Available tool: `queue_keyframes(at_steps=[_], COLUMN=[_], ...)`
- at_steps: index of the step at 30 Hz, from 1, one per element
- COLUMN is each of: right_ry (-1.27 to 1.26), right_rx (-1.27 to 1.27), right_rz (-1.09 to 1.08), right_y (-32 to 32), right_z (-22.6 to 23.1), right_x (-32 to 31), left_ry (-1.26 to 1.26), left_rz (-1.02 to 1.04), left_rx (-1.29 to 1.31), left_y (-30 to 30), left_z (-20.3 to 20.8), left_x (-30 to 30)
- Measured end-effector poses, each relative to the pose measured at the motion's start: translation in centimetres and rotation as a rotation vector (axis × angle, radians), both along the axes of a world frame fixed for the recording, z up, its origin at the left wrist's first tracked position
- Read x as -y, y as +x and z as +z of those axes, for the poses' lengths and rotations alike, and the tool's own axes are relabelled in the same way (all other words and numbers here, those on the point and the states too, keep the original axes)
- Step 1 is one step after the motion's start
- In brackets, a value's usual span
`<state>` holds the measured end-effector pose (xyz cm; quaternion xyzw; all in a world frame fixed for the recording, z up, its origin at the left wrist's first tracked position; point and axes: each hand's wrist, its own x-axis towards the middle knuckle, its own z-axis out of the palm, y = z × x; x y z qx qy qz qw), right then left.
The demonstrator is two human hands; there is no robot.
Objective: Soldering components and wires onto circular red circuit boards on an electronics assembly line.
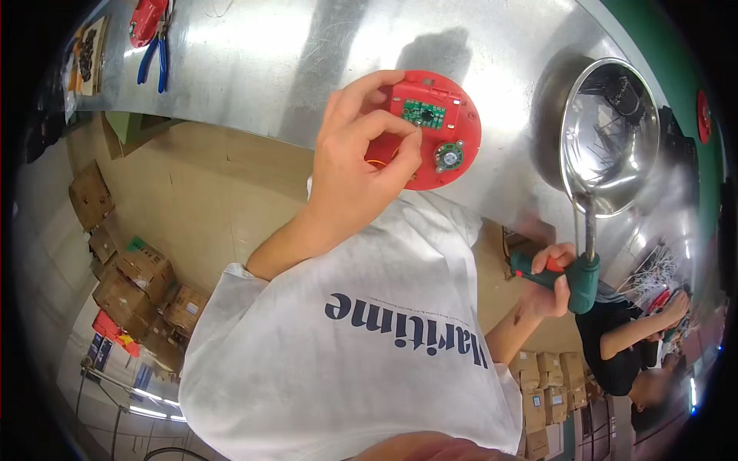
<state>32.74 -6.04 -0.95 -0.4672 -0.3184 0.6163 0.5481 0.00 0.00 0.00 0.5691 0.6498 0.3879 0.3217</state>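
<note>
Left hand [361,157] fingers pinch narrow on the red disc [432,129], which lies at their 2 o'clock; right hand [550,278] fist wraps the green electric screwdriver [575,278], at 5 o'clock

Pretty bright overall, light coming from overhead; the metal table [307,61] throws big white glare patches, and the steel bowl [611,134] has hot streaks too; a soft dark shadow sits on the table just above the red disc [434,127]; heavy fisheye bending, corners go black; the rim is smeared and blurry, especially the right edge; centre is reasonably sharp.
</note>
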Motion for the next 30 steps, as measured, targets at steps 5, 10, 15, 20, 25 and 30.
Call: queue_keyframes(at_steps=[5,10,15,20,25,30], right_ry=[0.036,0.098,0.108,0.119,0.098,0.119], right_rx=[-0.09,-0.246,-0.331,-0.357,-0.384,-0.39], right_rz=[-0.133,-0.208,-0.298,-0.377,-0.425,-0.421], right_y=[2.3,0.8,0.5,0.2,0.2,0.2], right_z=[-0.7,-2.1,-1.5,-1.8,-1.7,-2.0], right_x=[0.5,0.5,0.2,0.7,0.6,0.5], left_ry=[-0.004,-0.251,-0.191,0.264,0.609,0.497], left_rz=[-0.155,-0.225,-0.587,-0.386,-0.455,-1.026], left_rx=[-0.097,0.055,-0.279,-0.589,-0.572,-0.402], left_y=[-1.4,-2.8,-4.2,-4.4,2.8,10.9], left_z=[1.5,4.0,4.5,3.1,4.4,2.8], left_x=[-0.1,-2.8,-6.9,-15.3,-15.7,-14.5])
